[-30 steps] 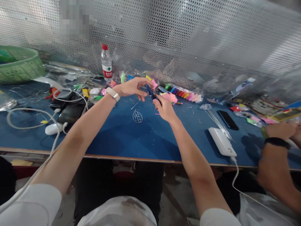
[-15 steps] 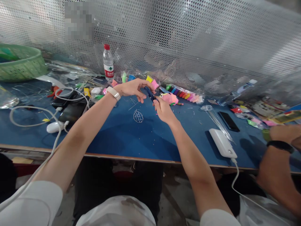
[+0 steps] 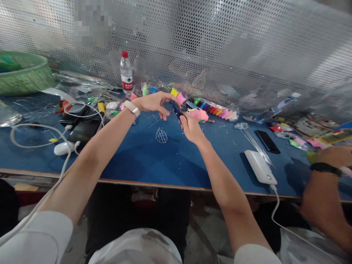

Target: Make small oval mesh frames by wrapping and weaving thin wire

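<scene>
Out over the blue table, my right hand is closed round a dark blue pliers-like tool, whose end points away to the upper left. My left hand, with a white band at the wrist, arches beside the tool's far end. Its thumb and fingers are bent and apart, and whether a fingertip touches the tool I cannot make out. Nearer me lies a small leaf-shaped wire frame with a crossed mesh. Thin loose wires rest beyond it. A pink clay figure sits just past my right hand.
Coloured clay packs line the perforated metal screen. A water bottle stands behind my left hand. Cables and a dark phone lie left; a white power bank and another phone lie right, near a co-worker's arm.
My hands and the tool stay almost in place, with only a slight shift. At the right edge, the co-worker's hand has moved a little.
</scene>
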The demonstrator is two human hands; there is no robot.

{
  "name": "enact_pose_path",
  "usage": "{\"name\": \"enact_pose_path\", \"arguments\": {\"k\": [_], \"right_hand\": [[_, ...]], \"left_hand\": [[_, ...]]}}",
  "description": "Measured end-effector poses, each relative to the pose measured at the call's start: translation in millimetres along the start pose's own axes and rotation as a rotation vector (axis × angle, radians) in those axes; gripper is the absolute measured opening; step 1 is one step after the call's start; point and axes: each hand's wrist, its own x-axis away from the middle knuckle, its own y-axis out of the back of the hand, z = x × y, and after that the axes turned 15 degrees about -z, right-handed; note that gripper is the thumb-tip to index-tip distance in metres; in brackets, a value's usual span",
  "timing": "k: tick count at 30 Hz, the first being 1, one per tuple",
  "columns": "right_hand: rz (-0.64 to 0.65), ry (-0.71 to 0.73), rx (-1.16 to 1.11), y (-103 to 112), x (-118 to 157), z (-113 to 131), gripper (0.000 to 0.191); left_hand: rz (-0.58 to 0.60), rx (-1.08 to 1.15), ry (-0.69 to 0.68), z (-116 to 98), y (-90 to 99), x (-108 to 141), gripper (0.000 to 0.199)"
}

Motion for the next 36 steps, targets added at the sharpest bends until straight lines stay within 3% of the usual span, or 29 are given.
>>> {"name": "enact_pose_path", "arguments": {"k": [5, 11, 16, 23, 36], "right_hand": [[-0.042, 0.017, 0.053, -0.6, 0.6, 1.1, 0.082], [-0.040, 0.009, 0.045, -0.7, 1.4, 3.5, 0.080], [-0.044, 0.010, 0.058, -0.6, 1.8, 6.9, 0.077], [-0.042, 0.045, 0.143, -0.2, 0.6, 6.8, 0.080], [-0.019, 0.026, 0.148, -0.6, 1.6, 8.1, 0.080]], "left_hand": [[-0.004, 0.013, 0.034, -2.5, -3.1, 0.4, 0.072], [-0.053, 0.032, -0.011, 2.9, -4.6, -2.9, 0.058], [-0.069, 0.022, -0.037, 6.7, -6.3, -5.7, 0.067], [-0.013, -0.028, -0.014, -6.2, -9.0, -1.7, 0.046], [-0.018, -0.051, -0.004, -1.9, -8.2, -2.1, 0.044]]}}
